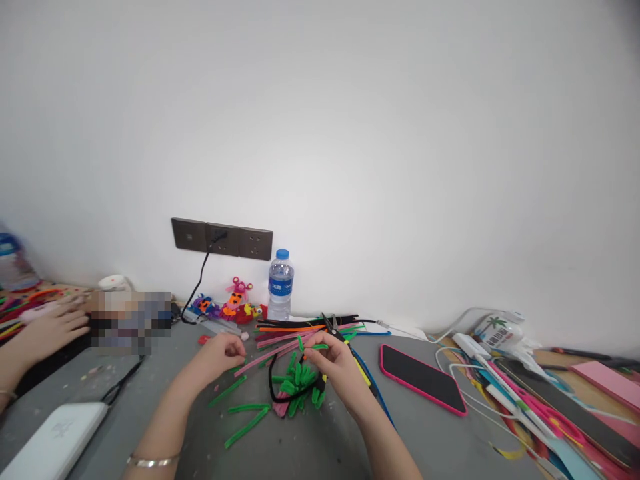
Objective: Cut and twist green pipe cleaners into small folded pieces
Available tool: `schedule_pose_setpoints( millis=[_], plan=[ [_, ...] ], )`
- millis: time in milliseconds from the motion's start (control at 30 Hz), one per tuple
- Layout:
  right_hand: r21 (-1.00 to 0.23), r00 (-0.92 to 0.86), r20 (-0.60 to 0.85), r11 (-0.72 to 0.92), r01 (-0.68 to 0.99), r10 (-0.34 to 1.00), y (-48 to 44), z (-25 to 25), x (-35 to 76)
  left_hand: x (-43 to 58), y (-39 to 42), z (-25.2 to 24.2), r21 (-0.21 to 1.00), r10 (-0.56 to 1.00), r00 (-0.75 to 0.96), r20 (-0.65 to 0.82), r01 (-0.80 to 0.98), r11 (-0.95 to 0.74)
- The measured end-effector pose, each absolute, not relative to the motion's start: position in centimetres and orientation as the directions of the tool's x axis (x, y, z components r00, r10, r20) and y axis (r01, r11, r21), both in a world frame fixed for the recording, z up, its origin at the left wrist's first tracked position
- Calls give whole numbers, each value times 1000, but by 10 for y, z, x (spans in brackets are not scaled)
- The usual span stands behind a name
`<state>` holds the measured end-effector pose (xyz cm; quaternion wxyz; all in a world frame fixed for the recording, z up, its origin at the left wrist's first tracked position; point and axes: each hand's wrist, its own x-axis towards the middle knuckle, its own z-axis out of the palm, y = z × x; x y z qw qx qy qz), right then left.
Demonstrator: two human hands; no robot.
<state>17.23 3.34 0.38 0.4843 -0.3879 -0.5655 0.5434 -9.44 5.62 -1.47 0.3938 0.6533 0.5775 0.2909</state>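
My right hand (334, 360) pinches a short green pipe cleaner (301, 343) bent at its top. Just below it lies a bunch of folded green pipe cleaners (299, 380), with a black pipe cleaner (273, 387) curving around it and a bit of pink underneath. My left hand (219, 355) is closed, thumb against fingers, left of the bunch; a bit of green shows under its fingertips, but whether it is held is unclear. Loose green pieces (249, 427) rest on the grey mat in front. Behind my right hand are black-and-yellow pliers (332, 327).
Coloured pipe cleaners (285, 329) lie behind my hands, before a water bottle (281, 287) and small pipe-cleaner figures (235, 300). A pink-cased phone (423, 379) and cluttered tools and cables are right. At left are a white power bank (60, 440) and another person's hand (55, 333).
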Motion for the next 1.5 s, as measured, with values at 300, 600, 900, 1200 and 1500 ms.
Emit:
schedule_pose_setpoints(
  millis=[300, 600, 900, 1200, 1500],
  plan=[
    [-984, -263, 174, 155, -91, 949, 28, 9, 168, -77, 50, 17, 839, 995, 100, 22, 539, -73],
    [-942, -161, 331, 318, -105, 930, 25, 11, 165, -10, 25, 29, 979, 923, 366, 116, 114, -168],
    [-939, -197, 339, 345, -5, 920, 21, 18, 166, 2, 26, 25, 997, 961, 276, -16, -72, 38],
    [-935, -193, 354, 346, -74, 915, 22, 18, 170, 2, 27, 21, 996, 962, 273, 25, -84, -2],
    [-933, -187, 341, 307, -188, 921, 25, 17, 173, 2, 22, 30, 998, 940, 340, 10, -61, 12]
  ],
)
